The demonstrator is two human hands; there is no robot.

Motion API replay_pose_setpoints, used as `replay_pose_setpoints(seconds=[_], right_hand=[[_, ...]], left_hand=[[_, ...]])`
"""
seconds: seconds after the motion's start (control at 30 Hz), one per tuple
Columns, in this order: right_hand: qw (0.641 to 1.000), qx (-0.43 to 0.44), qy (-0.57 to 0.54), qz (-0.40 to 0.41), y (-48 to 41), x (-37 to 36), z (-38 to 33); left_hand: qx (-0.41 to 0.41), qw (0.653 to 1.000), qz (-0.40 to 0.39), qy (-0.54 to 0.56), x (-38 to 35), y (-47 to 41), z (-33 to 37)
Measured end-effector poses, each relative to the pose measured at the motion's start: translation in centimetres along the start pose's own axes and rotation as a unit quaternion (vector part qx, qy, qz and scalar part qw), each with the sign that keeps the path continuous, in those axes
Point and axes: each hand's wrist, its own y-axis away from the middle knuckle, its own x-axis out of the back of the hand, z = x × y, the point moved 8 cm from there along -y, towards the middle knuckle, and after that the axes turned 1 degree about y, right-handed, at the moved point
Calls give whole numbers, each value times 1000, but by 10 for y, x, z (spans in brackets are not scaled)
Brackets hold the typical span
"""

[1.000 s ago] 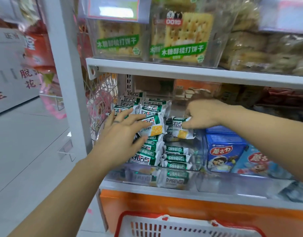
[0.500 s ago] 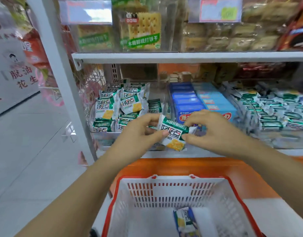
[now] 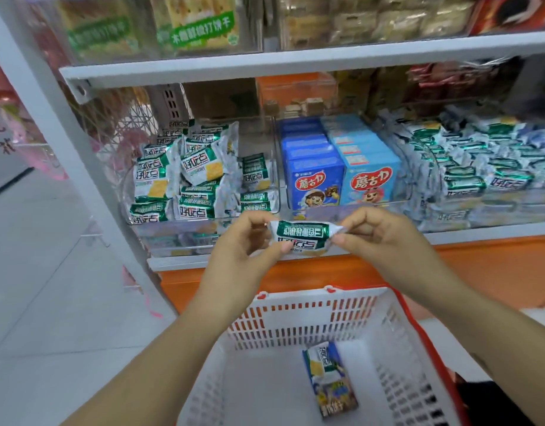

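Green-and-white snack packet (image 3: 302, 238) pinched at both ends, left hand (image 3: 246, 241) at nine o'clock, right hand (image 3: 378, 238) at three, white basket (image 3: 298, 312) at six

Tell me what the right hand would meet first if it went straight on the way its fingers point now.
Its fingers point leftward, so the right hand would push into the green-and-white snack packet it pinches by one end, then probably the left hand pinching the other end.
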Motion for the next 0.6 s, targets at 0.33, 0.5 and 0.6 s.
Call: replay_pose_setpoints(seconds=[0.33, 0.5, 0.6], right_hand=[[999, -49, 8, 22, 2, -8, 7], [987, -132, -33, -82, 8, -32, 25], [970, -170, -168, -34, 5, -30, 32]], left_hand=[[86, 996, -14, 25, -1, 2, -12], [205, 972, -16, 111, -1, 6, -40], [286, 926, -45, 240, -10, 11, -52]])
